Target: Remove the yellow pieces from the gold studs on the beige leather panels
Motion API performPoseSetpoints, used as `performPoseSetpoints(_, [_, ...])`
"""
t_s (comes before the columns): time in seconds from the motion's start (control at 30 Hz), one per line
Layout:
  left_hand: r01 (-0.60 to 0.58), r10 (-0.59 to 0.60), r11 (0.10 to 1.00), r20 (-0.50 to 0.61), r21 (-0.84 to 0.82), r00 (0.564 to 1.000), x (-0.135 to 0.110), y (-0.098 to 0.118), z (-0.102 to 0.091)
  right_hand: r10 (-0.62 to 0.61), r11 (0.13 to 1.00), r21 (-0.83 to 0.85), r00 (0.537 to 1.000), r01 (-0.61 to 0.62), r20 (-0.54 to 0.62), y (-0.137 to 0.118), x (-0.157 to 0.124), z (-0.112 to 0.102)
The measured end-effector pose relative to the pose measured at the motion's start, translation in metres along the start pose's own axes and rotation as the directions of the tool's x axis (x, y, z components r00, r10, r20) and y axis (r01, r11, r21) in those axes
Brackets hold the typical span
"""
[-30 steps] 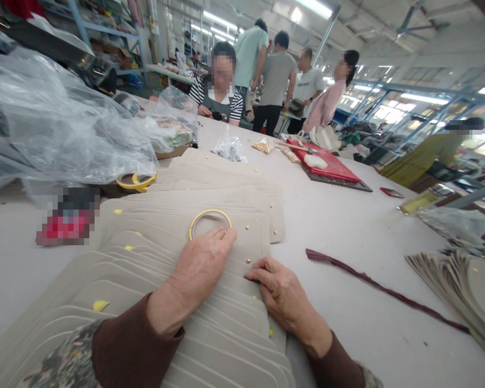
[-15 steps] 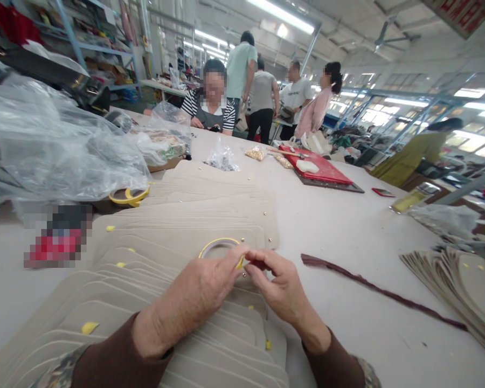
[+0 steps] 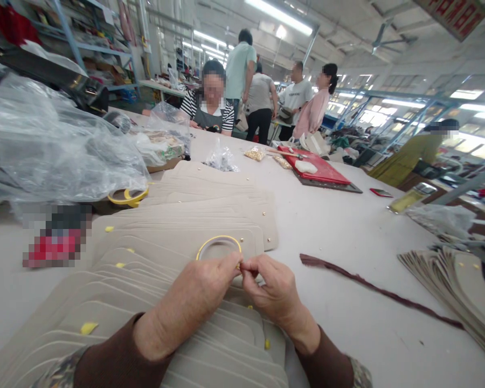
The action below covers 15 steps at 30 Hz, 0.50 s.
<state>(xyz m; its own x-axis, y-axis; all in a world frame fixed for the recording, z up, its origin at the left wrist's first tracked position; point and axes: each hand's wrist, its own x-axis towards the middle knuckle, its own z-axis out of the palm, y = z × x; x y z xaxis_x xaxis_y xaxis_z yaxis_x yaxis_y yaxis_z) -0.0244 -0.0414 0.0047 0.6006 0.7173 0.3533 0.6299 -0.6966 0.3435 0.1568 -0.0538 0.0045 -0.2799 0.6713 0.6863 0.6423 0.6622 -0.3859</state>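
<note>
And there was the pale tabletop [image 3: 335, 226], stretching ahead of both hands into a busy workshop, a striped-sleeved co-worker [image 3: 210, 112] at its far side! The left hand [image 3: 204, 277] was closed on a yellow tape roll [image 3: 219, 237], its ring showing just beyond the fingers; the right hand [image 3: 272, 285] met it, thumb and forefinger pinched, their catch too small to tell. Beige panels [image 3: 165, 318] fanned below, edges passing under the right hand; rightward, bare surface ran to a brown strip [image 3: 364, 281].
</note>
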Motion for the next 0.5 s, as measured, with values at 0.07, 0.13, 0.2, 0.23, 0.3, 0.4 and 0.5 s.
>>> performPoseSetpoints(0.07, [0.006,-0.006,1.000,-0.012,-0.013,1.000,0.000,0.000,-0.002,0.035,0.999,-0.015,0.999,-0.036,-0.027,-0.003,-0.001,0.001])
performPoseSetpoints(0.13, [0.002,-0.003,1.000,-0.020,-0.025,1.000,0.001,0.001,-0.003,0.108,0.994,0.008,0.994,-0.108,-0.033,-0.007,0.000,0.002])
performPoseSetpoints(0.2, [-0.007,0.006,1.000,-0.045,-0.019,0.999,0.002,0.002,-0.004,0.273,0.957,0.103,0.962,-0.271,-0.001,-0.012,0.002,0.003])
performPoseSetpoints(0.23, [-0.012,0.011,1.000,-0.063,-0.014,0.998,0.002,0.003,-0.004,0.390,0.902,0.181,0.920,-0.391,0.041,-0.014,0.003,0.003])
performPoseSetpoints(0.3, [-0.035,0.034,0.999,-0.105,-0.011,0.994,0.002,0.006,-0.004,0.615,0.694,0.349,0.771,-0.630,0.166,-0.014,0.005,0.004])
performPoseSetpoints(0.4, [-0.072,0.072,0.997,-0.118,0.008,0.990,0.001,0.011,-0.005,0.768,0.370,0.475,0.551,-0.798,0.327,-0.004,0.007,0.002])
performPoseSetpoints(0.5, [0.007,-0.009,0.993,0.013,0.117,1.000,0.003,0.013,-0.009,0.761,0.313,0.388,0.473,-0.867,0.444,0.012,0.002,-0.004])
